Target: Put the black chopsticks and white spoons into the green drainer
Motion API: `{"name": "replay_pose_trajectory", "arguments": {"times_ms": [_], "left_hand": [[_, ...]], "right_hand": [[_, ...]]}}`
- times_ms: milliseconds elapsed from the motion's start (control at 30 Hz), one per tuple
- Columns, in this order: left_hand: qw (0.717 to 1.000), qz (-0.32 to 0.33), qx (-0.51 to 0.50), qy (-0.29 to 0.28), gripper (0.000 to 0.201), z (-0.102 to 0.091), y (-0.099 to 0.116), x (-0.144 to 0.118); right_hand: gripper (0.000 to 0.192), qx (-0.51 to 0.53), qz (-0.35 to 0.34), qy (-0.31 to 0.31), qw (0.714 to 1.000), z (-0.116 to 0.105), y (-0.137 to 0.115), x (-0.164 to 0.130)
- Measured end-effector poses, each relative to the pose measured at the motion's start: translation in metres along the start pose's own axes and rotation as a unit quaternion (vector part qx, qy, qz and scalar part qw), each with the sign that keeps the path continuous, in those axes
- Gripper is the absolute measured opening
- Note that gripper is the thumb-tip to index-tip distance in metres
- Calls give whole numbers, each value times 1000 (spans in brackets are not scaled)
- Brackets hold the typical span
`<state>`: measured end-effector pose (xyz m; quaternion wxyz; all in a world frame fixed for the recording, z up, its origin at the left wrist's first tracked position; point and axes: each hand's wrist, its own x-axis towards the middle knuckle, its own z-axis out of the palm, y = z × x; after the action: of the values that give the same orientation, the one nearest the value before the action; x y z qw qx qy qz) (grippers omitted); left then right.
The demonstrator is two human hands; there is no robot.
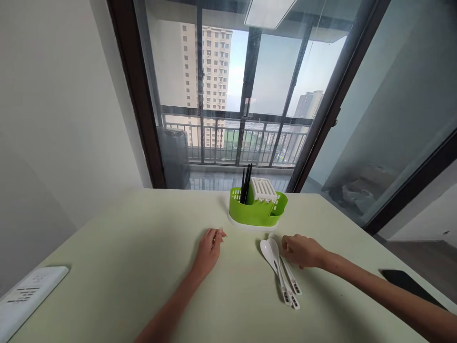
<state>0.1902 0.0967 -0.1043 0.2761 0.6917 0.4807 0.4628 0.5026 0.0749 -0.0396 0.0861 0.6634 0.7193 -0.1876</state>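
Several white spoons lie in an overlapping bunch on the table, bowls toward the far side, with dark and reddish marks on their handle ends. My right hand is closed at the right side of the bunch, its curled fingers at the neck of one spoon; the fingertips are partly hidden. My left hand rests on the table to the left of the spoons, fingers curled loosely together, with nothing visible in it. Beyond both hands stands a green cutlery holder on a white base, with black chopsticks upright in its left compartment.
A white slotted piece sits on the holder's middle. On the pale table, a white object with printed text lies at the left edge and a flat black object at the right, partly behind my right forearm. Glass doors stand beyond the table.
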Motion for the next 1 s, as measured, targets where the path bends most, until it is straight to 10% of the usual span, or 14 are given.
{"name": "replay_pose_trajectory", "arguments": {"times_ms": [367, 1000], "left_hand": [[1000, 0, -10, -7, 44, 2, 2, -2], [1000, 5, -6, -5, 44, 4, -3, -6]], "right_hand": [[32, 141, 37, -47, 988, 23, 17, 35], [21, 121, 32, 59, 990, 7, 48, 68]]}}
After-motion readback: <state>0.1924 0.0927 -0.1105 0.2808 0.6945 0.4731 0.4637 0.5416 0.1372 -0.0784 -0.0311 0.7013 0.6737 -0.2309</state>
